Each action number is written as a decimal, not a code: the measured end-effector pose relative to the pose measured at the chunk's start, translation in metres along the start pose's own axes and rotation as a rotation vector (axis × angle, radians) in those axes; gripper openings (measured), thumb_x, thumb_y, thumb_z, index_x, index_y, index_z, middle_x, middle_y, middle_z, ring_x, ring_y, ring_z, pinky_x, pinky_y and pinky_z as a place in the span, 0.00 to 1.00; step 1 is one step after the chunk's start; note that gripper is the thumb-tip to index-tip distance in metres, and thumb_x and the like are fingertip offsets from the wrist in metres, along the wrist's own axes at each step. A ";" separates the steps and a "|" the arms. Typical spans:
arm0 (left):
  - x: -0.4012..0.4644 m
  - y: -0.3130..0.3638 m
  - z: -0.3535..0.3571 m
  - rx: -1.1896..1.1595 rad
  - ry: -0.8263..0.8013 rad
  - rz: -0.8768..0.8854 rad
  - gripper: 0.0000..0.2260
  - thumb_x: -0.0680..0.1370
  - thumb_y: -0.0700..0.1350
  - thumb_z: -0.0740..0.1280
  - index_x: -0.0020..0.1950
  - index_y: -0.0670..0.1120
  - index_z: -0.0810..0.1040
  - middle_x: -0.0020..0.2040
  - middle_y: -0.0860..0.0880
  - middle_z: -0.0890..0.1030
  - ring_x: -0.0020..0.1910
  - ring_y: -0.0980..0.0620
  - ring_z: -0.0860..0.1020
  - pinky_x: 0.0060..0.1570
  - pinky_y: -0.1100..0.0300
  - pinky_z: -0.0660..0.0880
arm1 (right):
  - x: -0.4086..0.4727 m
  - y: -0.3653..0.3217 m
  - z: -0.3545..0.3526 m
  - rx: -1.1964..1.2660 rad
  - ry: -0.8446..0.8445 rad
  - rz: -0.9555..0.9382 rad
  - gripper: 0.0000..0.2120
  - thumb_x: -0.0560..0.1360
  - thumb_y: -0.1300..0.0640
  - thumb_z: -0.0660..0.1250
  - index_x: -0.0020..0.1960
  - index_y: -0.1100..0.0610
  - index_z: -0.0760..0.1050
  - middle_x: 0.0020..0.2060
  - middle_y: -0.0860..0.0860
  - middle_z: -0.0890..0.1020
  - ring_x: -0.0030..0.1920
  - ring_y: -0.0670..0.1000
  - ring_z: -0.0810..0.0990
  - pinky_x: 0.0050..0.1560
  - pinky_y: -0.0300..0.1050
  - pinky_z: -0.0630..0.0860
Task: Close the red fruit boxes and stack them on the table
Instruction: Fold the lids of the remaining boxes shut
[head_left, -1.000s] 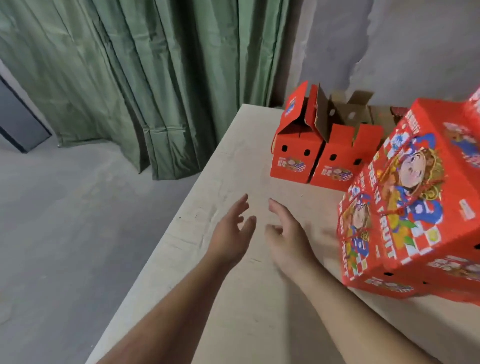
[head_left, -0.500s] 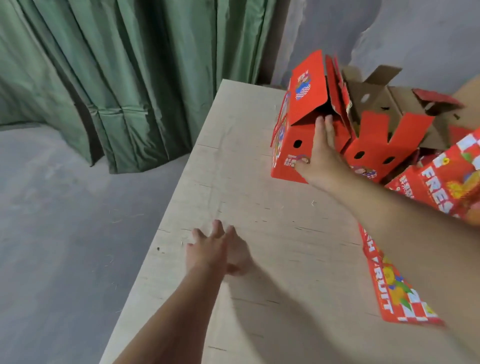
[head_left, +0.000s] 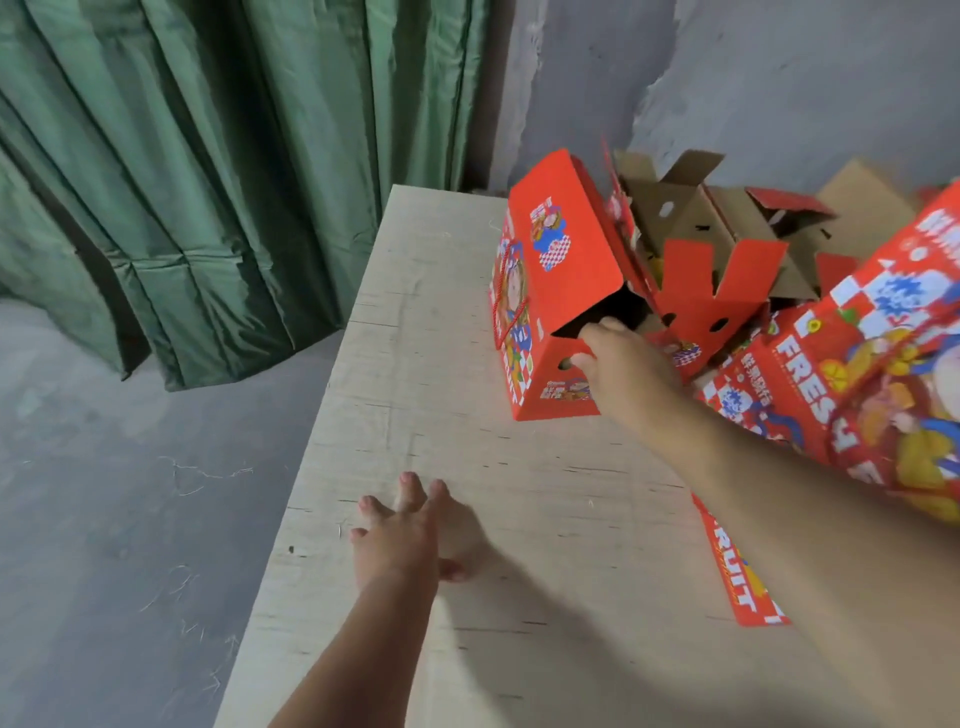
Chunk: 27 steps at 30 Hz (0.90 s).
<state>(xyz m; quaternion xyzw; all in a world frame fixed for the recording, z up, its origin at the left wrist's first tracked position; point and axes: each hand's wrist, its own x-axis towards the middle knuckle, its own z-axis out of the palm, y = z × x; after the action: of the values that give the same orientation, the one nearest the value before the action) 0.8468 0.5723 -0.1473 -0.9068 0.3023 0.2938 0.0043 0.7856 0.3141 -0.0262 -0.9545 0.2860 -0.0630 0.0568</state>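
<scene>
The person's right hand (head_left: 621, 364) reaches across the tabletop (head_left: 441, 415) to the nearest open red fruit box (head_left: 550, 291), which stands near the far end, close to the wall. The fingertips go in at the dark gap under the raised lid flap while the thumb seems to sit by a round hole in the end wall, so the grip looks curled over the top edge of that wall; how firmly it pinches cannot be told, since the fingertips are hidden inside. Holding there probably serves to drag the box nearer or steady it so the flaps can be folded.

The left hand (head_left: 410, 530) lies lower down near the tabletop's left edge, fingers straight and close together, holding nothing, likely braced for balance during the long reach.

A second open box (head_left: 717, 291) stands just behind the first, its brown flaps up. On the right, closed printed boxes (head_left: 852, 364) are already piled, which suggests the task is partly done.
</scene>
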 end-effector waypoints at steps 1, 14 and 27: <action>0.000 0.000 -0.002 0.000 -0.009 0.002 0.48 0.72 0.62 0.77 0.82 0.61 0.49 0.83 0.52 0.44 0.77 0.31 0.56 0.69 0.37 0.70 | -0.017 0.000 -0.003 -0.010 -0.025 0.011 0.07 0.83 0.54 0.65 0.52 0.58 0.74 0.50 0.53 0.72 0.47 0.63 0.79 0.39 0.50 0.69; -0.102 0.054 -0.061 -1.277 0.292 0.292 0.22 0.87 0.59 0.57 0.79 0.53 0.70 0.75 0.55 0.73 0.73 0.59 0.71 0.68 0.64 0.64 | -0.352 0.025 -0.059 0.173 -0.281 0.414 0.23 0.73 0.38 0.58 0.65 0.43 0.72 0.65 0.39 0.73 0.59 0.48 0.79 0.50 0.48 0.79; -0.301 0.233 0.135 -0.955 0.351 0.540 0.21 0.80 0.74 0.55 0.56 0.64 0.81 0.53 0.67 0.75 0.59 0.61 0.75 0.59 0.49 0.77 | -0.580 0.254 -0.115 0.607 -0.322 0.530 0.33 0.64 0.38 0.75 0.66 0.30 0.67 0.70 0.37 0.70 0.69 0.38 0.71 0.68 0.49 0.74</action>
<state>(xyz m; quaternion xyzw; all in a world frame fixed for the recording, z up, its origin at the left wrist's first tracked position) 0.4530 0.5715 -0.0578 -0.7341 0.3531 0.2336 -0.5310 0.1507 0.4154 -0.0002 -0.7856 0.4772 0.0222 0.3932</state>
